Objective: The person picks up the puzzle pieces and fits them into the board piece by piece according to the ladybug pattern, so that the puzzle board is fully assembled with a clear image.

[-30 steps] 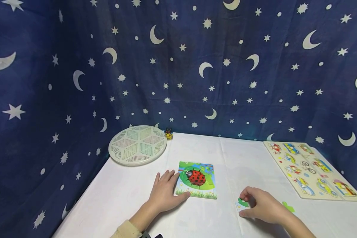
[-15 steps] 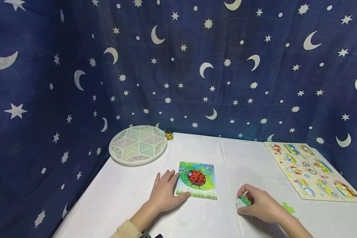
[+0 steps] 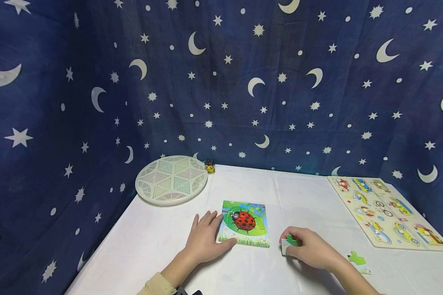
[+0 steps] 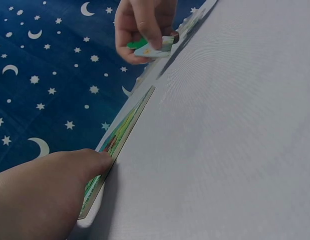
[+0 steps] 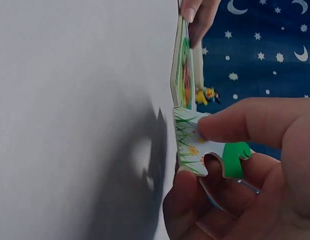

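A square ladybug jigsaw puzzle [image 3: 245, 223] lies flat on the white table. My left hand [image 3: 208, 241] rests at its left side, fingers extended along the left edge and thumb touching the front edge. To the right of the puzzle, my right hand [image 3: 311, 249] pinches a jigsaw piece [image 5: 191, 142] between thumb and fingers. The piece shows grass, small flowers and a green knob, and it is tilted up above the tabletop. A second jigsaw piece [image 3: 359, 261], green with a flowered edge, lies on the table beyond my right wrist.
At the back left sits a round Chinese checkers board [image 3: 171, 180], with a small yellow figurine [image 3: 209, 166] beside it. A wooden vehicle puzzle board [image 3: 385, 213] lies at the right. A dark blue curtain [image 3: 236, 82] with moons and stars hangs behind the table.
My right hand has lifted the jigsaw piece and carried it left toward the ladybug puzzle. More of the loose piece by my wrist shows. My left hand stays in place.
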